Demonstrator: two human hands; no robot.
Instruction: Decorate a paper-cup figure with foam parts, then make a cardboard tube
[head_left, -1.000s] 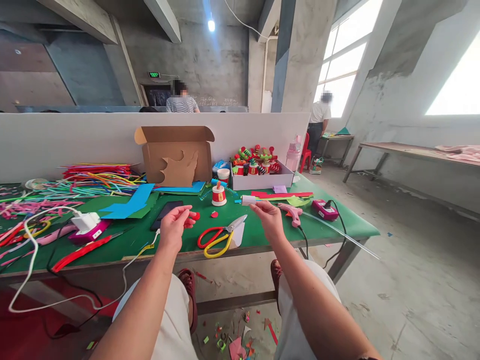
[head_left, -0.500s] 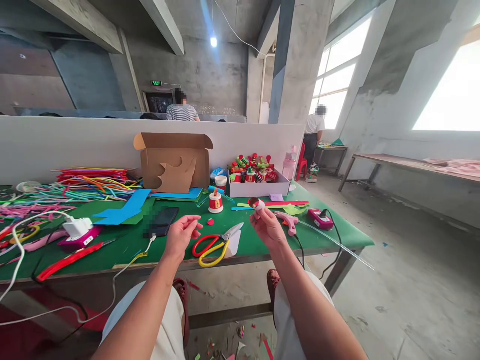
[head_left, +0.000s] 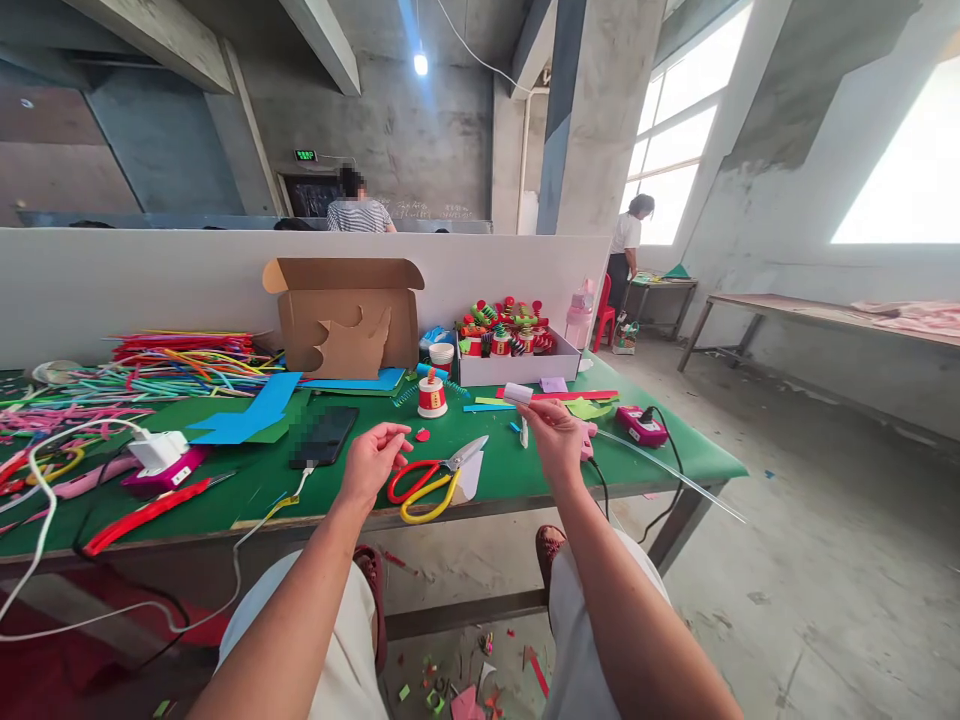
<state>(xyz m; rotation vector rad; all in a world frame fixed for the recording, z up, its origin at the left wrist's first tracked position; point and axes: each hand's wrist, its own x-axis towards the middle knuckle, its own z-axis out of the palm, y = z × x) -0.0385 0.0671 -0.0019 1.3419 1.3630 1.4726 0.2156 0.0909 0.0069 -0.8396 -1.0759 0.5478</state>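
Loosely, the left hand [head_left: 373, 463] curls, its hold unclear, while the right hand [head_left: 557, 438] pinches a white roll [head_left: 517, 393].

Right fingers [head_left: 544, 411] pinch a white tube [head_left: 518, 394]; left fingers [head_left: 388, 433] hover near the scissors [head_left: 454, 463]

Green surface [head_left: 510, 470]: scissors [head_left: 453, 464], smartphone [head_left: 335, 434], pink glue gun [head_left: 588, 438], upturned paper cup [head_left: 432, 400], colored pipe cleaners [head_left: 180, 377], white box [head_left: 517, 373].
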